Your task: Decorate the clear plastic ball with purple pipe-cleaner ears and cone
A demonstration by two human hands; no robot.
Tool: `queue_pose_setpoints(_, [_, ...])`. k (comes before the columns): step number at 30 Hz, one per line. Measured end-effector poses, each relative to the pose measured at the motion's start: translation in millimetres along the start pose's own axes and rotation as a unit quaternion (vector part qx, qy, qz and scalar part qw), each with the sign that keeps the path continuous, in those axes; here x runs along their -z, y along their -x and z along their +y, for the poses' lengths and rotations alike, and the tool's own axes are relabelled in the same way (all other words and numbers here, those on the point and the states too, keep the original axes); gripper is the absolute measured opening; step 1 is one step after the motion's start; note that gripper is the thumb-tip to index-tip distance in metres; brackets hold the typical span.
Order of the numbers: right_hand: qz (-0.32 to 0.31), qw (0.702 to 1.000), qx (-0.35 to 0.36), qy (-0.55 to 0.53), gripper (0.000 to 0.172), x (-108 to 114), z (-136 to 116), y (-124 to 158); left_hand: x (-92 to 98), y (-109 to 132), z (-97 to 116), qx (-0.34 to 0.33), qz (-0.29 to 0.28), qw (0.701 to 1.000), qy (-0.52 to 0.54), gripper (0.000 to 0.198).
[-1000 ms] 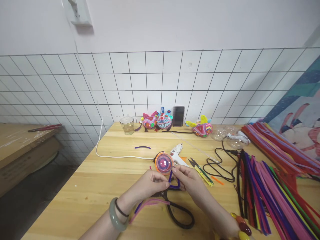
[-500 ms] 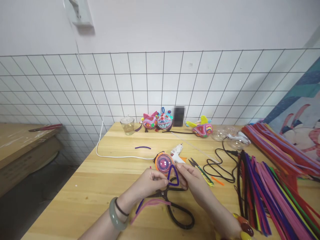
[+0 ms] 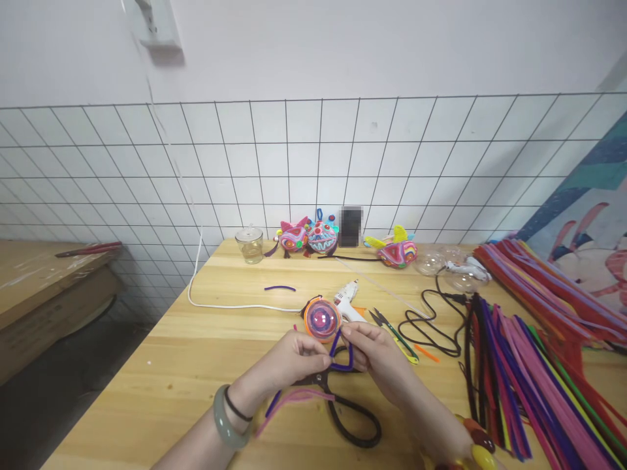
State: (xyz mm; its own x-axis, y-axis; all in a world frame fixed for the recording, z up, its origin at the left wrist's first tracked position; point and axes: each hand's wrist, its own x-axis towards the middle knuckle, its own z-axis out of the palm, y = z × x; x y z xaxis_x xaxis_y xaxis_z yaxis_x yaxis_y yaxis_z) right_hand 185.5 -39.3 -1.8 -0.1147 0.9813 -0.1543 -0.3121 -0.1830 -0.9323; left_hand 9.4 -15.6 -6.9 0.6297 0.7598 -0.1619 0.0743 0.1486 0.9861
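Note:
Between my hands is a purple pipe cleaner (image 3: 343, 367) bent into a small triangle. My left hand (image 3: 301, 358) pinches its left side, and my right hand (image 3: 375, 349) pinches it near the top corner. Below them lie black-handled scissors (image 3: 360, 440), partly hidden by the hands and the triangle. Pink pipe cleaner pieces (image 3: 298, 396) rest across the scissors, with a purple piece beside them. Just beyond my fingers sits a round piece coiled in orange, pink and purple (image 3: 322, 318), with a shiny clear dome on it.
A white glue gun (image 3: 345, 300) lies behind my right hand, beside green-handled snips (image 3: 394, 331). Pipe cleaner bundles (image 3: 519, 372) spread along the right. Decorated fish-like ornaments (image 3: 322, 238) and a glass cup (image 3: 249, 245) stand at the back. A black cord (image 3: 431, 326) loops at right.
The purple triangle has tilted and dropped slightly, its bottom corner shifting right. My right hand has moved a little down and right; my left hand has barely moved.

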Motion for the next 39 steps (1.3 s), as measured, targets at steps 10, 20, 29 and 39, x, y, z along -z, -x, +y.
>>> queue_pose_setpoints(10, [-0.007,1.0,0.012,-0.011,0.04,-0.7,-0.6,-1.4,-0.6,1.2,2.8,0.018,-0.001,1.0,0.007,0.032])
queue_pose_setpoints(20, [0.0,1.0,-0.002,0.02,0.036,-1.4,-0.8,0.0,-2.4,1.4,3.9,0.028,0.0,1.0,-0.006,0.032])
queue_pose_setpoints(29, [-0.011,0.999,-0.043,-0.031,0.033,-3.8,-4.8,2.9,-3.1,3.3,3.5,0.023,-0.016,0.999,0.023,0.03])
queue_pose_setpoints(39, [-0.02,0.999,-0.043,-0.016,0.035,-5.1,-9.5,3.7,-3.2,5.2,7.5,0.031,-0.012,0.999,0.007,0.03])
